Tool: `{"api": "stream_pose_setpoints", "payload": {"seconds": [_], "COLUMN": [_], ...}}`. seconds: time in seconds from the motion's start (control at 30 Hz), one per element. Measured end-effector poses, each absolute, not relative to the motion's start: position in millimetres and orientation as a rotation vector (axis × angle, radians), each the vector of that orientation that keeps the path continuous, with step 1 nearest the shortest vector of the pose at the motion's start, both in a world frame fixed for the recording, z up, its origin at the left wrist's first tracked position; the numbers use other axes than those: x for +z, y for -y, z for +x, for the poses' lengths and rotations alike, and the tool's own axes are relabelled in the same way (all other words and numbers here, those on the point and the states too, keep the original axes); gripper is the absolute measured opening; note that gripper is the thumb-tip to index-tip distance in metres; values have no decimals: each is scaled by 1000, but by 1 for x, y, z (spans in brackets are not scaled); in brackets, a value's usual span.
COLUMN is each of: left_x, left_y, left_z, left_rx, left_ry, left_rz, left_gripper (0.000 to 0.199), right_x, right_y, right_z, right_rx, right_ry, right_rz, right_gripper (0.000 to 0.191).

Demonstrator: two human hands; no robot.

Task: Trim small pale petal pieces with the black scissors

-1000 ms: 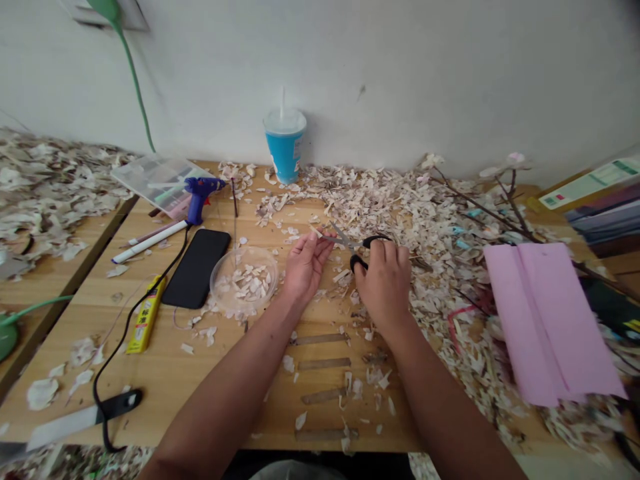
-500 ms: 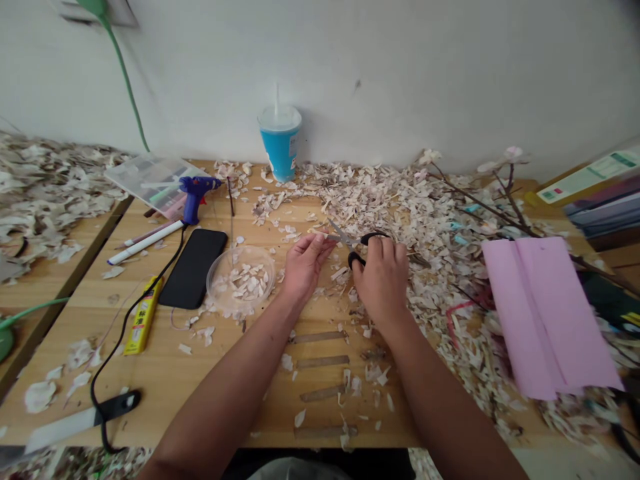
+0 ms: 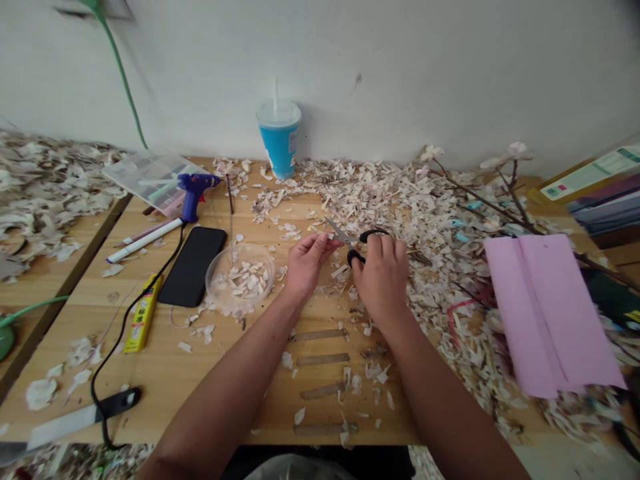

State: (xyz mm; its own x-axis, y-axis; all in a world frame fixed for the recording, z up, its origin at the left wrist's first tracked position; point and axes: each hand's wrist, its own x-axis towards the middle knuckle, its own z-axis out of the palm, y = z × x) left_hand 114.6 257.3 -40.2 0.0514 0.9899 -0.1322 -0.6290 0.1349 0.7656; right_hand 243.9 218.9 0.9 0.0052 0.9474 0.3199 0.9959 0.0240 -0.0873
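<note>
— Since a second ago, little has shifted: both hands sit a touch higher and closer together, and the scissors' blades point more to the left.

— Nearest the front edge of the tabletop (image 3: 210, 373)?

— Only forearms and a few strips of tape (image 3: 320, 360) stuck flat on the wood. Beyond them, mid-table, the left hand (image 3: 306, 261) pinches a small pale scrap (image 3: 324, 235) between thumb and fingertips, and the right hand (image 3: 383, 273) is curled tight through the black handles of the scissors (image 3: 356, 240). The blades look only slightly parted, just beside the scrap.

— And to the left?

— A clear plastic bowl (image 3: 241, 277) of cut pieces sits just beside the left hand, then a black phone (image 3: 193, 265), and a blue glue gun (image 3: 194, 193) toward the far left corner.

— What could go wrong?

— The blade tips are very near the left fingertips; I judge that a close cut on so small a scrap could nick them, or the scrap could slip and be lost in the heap of shavings (image 3: 400, 207).

— Farthest back?

— A blue cup (image 3: 278, 143) with a straw at the far edge, against the wall.
</note>
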Motion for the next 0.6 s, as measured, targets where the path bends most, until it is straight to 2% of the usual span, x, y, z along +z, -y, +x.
{"api": "stream_pose_setpoints", "payload": {"seconds": [0.6], "left_x": [-38], "left_y": [-254], "left_z": [115], "left_rx": [1332], "left_ry": [-762], "left_rz": [562], "left_gripper": [23], "right_x": [-10], "right_y": [-222], "right_z": [244], "right_rx": [-189], "right_ry": [1963], "right_rz": [-1945], "right_gripper": [30]}}
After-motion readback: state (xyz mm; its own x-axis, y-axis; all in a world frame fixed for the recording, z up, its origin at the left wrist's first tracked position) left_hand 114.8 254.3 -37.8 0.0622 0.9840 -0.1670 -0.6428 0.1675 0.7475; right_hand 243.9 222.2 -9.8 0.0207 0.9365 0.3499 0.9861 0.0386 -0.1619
